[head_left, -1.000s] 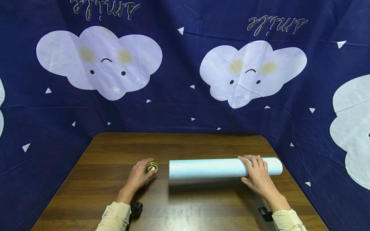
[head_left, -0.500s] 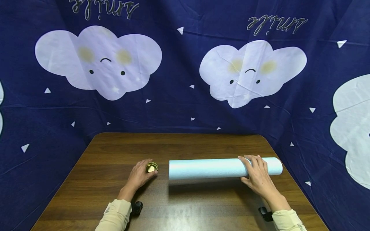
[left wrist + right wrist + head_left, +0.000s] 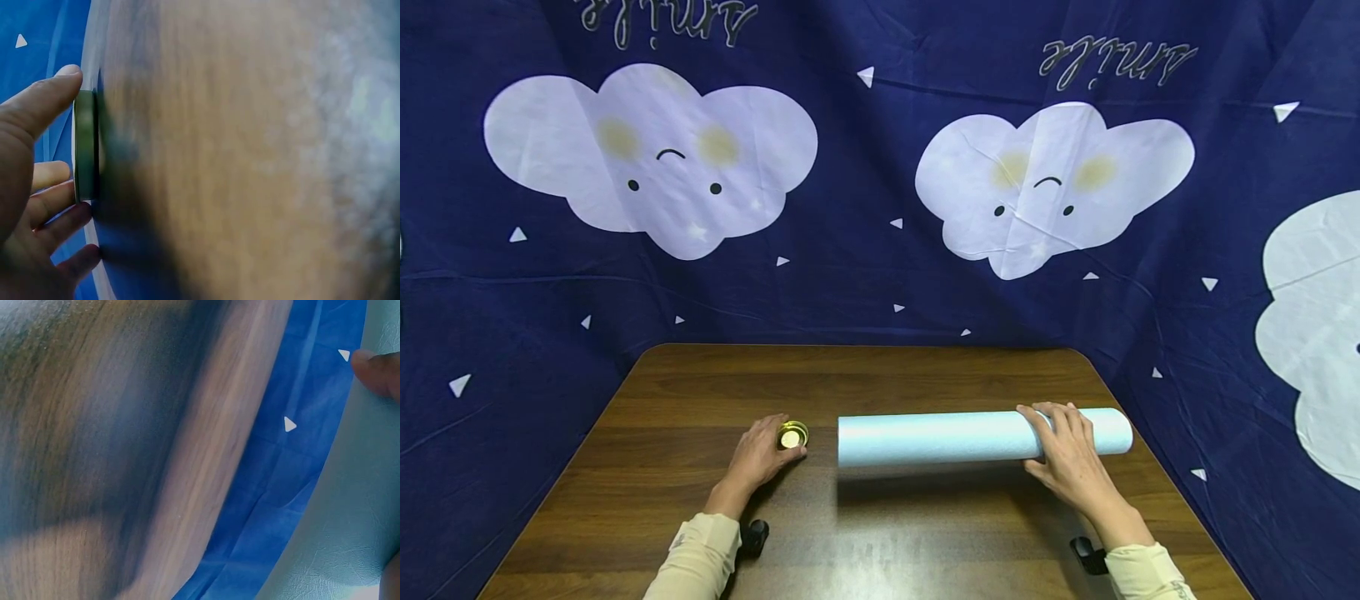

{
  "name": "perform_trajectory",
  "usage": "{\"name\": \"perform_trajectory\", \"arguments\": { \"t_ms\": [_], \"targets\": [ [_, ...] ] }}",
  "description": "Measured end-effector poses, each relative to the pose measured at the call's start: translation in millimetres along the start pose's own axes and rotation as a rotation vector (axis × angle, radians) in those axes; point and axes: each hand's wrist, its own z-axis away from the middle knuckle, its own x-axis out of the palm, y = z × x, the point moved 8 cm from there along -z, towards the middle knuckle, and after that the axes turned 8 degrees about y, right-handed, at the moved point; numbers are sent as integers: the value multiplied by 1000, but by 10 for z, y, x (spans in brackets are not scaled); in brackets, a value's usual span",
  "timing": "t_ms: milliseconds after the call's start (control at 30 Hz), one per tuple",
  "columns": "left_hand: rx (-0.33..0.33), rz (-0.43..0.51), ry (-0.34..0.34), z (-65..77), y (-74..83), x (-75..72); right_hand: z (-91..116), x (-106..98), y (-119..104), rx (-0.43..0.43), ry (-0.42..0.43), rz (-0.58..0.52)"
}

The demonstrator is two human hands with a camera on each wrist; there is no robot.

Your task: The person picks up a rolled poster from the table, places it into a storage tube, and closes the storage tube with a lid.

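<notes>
Between the thumb and fingers of my left hand [image 3: 760,452] is a shallow round metal lid [image 3: 793,436], gold inside and facing up. The left wrist view shows the lid [image 3: 86,147] edge-on, green along its side, with the thumb at one edge and fingertips at the other. My right hand [image 3: 1071,454] grips a long pale blue-white roll [image 3: 932,438] near its right end, fingers over the top and thumb on the near side. The roll lies level above the table, its shadow beneath it. In the right wrist view the roll [image 3: 337,506] shows a finely wrinkled surface.
The brown wooden table [image 3: 880,379] has rounded far corners. Behind it hangs a dark blue cloth [image 3: 865,275] printed with white clouds and small triangles. Black wrist cameras [image 3: 754,539] sit beside both cream sleeves [image 3: 696,554].
The head view has turned slightly, and the lid's gold inside looks brighter. Both hands keep their holds, with almost no movement.
</notes>
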Motion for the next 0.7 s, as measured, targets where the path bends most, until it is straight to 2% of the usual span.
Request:
{"name": "perform_trajectory", "arguments": {
  "t_ms": [67,100,300,533,700],
  "targets": [
    [-11,-20,-17,-5,3,7,0,2,3,0,2,-2],
    [-31,-31,-54,-9,0,21,1,5,4,0,3,-1],
    [2,-122,-46,-18,37,30,16,15,8,4,3,2],
    [-32,-134,-64,-36,45,37,25,16,5,9,4,-2],
    [-15,-173,-70,-41,63,28,34,19,7,15,2,1]
  ]
}}
